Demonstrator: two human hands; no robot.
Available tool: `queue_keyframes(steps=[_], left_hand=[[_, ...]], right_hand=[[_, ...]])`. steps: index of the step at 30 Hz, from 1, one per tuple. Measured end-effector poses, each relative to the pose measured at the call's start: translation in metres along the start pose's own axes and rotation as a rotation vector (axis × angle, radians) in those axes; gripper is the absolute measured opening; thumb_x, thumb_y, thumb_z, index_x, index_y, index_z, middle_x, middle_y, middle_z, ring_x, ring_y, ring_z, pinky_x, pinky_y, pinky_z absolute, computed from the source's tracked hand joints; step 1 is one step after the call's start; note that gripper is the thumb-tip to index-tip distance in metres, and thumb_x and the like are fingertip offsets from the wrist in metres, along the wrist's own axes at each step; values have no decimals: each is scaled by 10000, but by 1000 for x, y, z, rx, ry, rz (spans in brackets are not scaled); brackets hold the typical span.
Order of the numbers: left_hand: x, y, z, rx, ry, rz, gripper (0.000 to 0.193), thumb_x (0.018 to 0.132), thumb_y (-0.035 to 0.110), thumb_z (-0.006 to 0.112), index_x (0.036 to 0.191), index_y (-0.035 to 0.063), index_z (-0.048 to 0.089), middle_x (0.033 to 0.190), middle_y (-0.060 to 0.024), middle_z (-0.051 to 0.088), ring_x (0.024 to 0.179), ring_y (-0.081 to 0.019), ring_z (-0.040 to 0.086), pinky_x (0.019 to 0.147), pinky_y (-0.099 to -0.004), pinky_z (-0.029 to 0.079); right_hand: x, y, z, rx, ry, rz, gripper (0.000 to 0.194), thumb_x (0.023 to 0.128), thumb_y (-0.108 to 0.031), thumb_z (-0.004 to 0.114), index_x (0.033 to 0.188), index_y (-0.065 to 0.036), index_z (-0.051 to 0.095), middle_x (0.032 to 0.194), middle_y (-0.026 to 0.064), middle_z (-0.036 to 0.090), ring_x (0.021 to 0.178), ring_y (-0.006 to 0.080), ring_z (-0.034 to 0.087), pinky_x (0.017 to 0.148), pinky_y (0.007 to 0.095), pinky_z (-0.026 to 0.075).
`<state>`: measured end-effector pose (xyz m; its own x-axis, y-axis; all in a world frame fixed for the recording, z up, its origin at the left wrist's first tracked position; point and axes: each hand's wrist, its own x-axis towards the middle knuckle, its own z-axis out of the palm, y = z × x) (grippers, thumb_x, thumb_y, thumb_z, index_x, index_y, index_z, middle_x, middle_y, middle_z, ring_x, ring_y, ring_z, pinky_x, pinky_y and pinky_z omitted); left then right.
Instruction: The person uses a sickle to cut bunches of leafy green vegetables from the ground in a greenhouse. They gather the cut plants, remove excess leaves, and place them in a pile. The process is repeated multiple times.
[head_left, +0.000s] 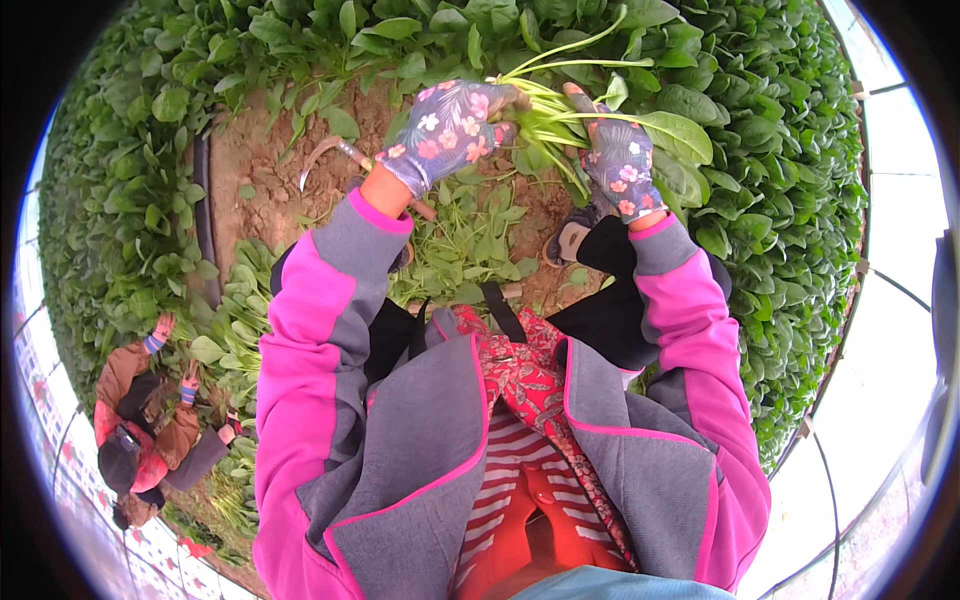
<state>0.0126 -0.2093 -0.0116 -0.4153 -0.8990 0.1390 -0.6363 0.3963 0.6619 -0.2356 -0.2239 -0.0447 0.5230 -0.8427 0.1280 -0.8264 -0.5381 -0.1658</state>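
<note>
A bunch of leafy greens (544, 120), which looks like spinach, spans the gap between my two gloved hands. My left hand (454, 131), in a floral glove, grips the pale stem bases. On the leafy side, my right hand (619, 161) in a matching glove closes around the stems, its thumb lying over them. Broad leaves (679, 139) stick out past the right hand. A sickle (319, 154) with a curved blade appears to lie on the soil, its handle passing behind my left wrist. Loose leaves (469, 232) cover the ground below my hands.
Dense rows of the leafy crop (780, 187) stand at the right, ahead and left. A dark pipe (204, 217) edges the bare soil (247, 165). Picked plants (244, 315) lie at my left. Another person (142, 427) bends over the crop, lower left. My shoe (570, 240) rests on soil.
</note>
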Motion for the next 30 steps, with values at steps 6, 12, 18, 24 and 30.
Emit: queue_keyframes(steps=[6,12,18,24,30], left_hand=[[9,-25,-3,-350,226,-306,262,862,276,655,1019,67,674,868,-80,701,732,-118,645,662,-261,513],[-6,-62,-29,-892,431,-376,265,886,110,639,1135,21,626,862,-76,684,557,-78,610,495,-197,519],[-9,-65,-68,-789,447,-354,305,922,102,540,1173,-62,486,863,-133,652,678,-216,684,560,-243,591],[-7,-12,-19,-831,211,-215,311,902,161,636,1179,24,602,916,-63,680,729,-89,635,599,-193,505],[4,23,2,-336,146,-352,369,783,390,736,1005,95,719,796,-59,706,735,-159,657,677,-294,518]], right_hand=[[-2,6,8,109,-24,-132,787,718,-142,677,1437,-251,375,952,87,668,824,280,647,718,379,511],[1,16,17,898,-179,90,743,768,-286,676,1416,-46,402,1333,100,511,1159,210,525,924,313,452],[3,28,9,1135,-122,183,834,739,-303,712,1421,38,372,1441,130,423,1265,179,469,1038,302,404],[5,27,0,553,-48,121,729,788,-239,682,1423,-22,396,1352,100,538,1088,176,606,931,296,480],[6,9,-9,-12,27,96,756,719,-103,687,1417,-221,421,1125,87,641,946,300,632,792,350,509]])
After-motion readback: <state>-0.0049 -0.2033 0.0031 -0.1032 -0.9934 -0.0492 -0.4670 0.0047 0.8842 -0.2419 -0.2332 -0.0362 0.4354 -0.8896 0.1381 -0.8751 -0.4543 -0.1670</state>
